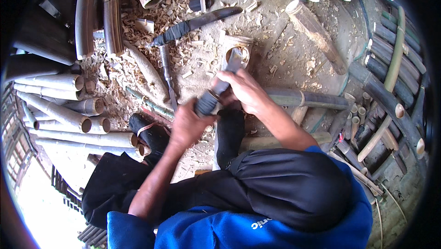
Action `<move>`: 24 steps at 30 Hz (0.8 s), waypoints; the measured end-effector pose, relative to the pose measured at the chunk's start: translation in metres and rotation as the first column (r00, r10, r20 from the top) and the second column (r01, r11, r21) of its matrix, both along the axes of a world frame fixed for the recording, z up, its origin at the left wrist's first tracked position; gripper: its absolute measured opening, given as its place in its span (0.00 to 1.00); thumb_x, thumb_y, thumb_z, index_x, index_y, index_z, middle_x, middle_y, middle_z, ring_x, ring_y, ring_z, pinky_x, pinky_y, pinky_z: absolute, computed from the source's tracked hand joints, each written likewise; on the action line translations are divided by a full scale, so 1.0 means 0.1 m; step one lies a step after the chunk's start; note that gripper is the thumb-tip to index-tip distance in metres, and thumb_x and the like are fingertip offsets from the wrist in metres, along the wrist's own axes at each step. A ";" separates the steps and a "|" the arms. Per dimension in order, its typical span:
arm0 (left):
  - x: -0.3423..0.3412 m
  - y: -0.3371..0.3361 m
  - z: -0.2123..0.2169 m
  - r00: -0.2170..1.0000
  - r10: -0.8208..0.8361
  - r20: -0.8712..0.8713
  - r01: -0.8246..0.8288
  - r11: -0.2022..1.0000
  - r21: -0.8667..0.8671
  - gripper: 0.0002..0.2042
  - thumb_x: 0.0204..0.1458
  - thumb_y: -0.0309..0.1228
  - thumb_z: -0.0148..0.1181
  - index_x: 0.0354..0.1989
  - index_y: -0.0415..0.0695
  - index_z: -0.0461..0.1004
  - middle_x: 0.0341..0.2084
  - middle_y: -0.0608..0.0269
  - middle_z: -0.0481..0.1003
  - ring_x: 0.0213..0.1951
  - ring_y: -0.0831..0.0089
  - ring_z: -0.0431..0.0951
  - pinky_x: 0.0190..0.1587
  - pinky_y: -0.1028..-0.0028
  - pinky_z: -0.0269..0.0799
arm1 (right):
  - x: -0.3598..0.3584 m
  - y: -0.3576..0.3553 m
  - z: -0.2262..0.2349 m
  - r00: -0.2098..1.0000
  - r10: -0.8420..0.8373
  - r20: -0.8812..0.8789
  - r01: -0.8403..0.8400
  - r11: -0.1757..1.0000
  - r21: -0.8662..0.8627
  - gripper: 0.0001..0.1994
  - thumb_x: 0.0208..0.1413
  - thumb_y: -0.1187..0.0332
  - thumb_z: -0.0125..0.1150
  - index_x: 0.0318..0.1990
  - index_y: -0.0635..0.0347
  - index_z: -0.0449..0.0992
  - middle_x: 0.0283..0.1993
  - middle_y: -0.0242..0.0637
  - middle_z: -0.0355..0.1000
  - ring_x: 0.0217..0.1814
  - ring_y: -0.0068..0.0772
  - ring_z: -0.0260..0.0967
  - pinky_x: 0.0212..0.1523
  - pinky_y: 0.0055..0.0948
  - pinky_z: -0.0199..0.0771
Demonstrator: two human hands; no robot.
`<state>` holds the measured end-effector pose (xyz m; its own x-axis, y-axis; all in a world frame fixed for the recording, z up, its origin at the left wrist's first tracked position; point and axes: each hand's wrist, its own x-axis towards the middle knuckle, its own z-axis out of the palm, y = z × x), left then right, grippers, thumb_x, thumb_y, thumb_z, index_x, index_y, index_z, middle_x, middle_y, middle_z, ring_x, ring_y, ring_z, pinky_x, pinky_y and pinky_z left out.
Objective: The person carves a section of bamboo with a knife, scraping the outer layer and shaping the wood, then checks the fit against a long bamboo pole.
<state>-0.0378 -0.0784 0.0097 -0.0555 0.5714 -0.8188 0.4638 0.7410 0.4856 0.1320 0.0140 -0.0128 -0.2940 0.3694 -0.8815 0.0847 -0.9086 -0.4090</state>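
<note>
My left hand (189, 122) is closed around the black wrapped handle of a broad knife (207, 103). My right hand (245, 90) is closed farther up the same knife, its fingers about the blade; they hide part of it. Past my right hand the blade tip points away from me, at the open end of a pale, thick-walled bamboo piece (245, 41). Whether the tip touches that piece, I cannot tell. Just beyond my left hand lies a narrow tool with a round handle (166, 60), looking like a chisel.
A second knife (209, 19) with a wrapped handle lies among wood shavings. Bamboo poles (55, 113) are stacked at left, and more bamboo (390, 60) lies at right. A bamboo length (317, 99) lies beyond my right forearm. A cut bamboo piece (314, 33) rests at far right.
</note>
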 end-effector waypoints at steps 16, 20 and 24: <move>0.17 1.29 0.76 0.327 -0.719 -0.614 0.912 0.411 0.005 0.08 0.49 0.35 0.67 0.24 0.44 0.80 0.21 0.58 0.79 0.28 0.65 0.82 0.31 0.63 0.77 | -0.16 -0.19 0.05 0.548 -0.695 -0.466 0.517 0.719 -0.464 0.14 0.68 0.55 0.50 0.49 0.53 0.74 0.50 0.34 0.74 0.56 0.31 0.69 0.58 0.41 0.66; 0.01 0.79 0.78 0.355 -0.935 0.019 0.911 0.350 0.219 0.16 0.49 0.41 0.69 0.33 0.39 0.77 0.25 0.50 0.79 0.33 0.52 0.82 0.39 0.56 0.76 | 0.15 -0.59 0.13 0.843 -0.417 -0.340 0.374 0.908 -0.187 0.10 0.64 0.64 0.55 0.49 0.56 0.73 0.41 0.36 0.75 0.46 0.33 0.74 0.55 0.33 0.72; 0.73 0.85 0.73 0.501 -0.831 -0.242 0.603 0.135 0.787 0.25 0.43 0.35 0.72 0.50 0.44 0.71 0.42 0.47 0.76 0.39 0.50 0.80 0.43 0.54 0.76 | 1.02 -0.52 -0.16 0.990 0.084 0.117 -0.133 0.847 0.514 0.15 0.60 0.59 0.56 0.48 0.59 0.71 0.44 0.37 0.70 0.43 0.29 0.72 0.48 0.30 0.75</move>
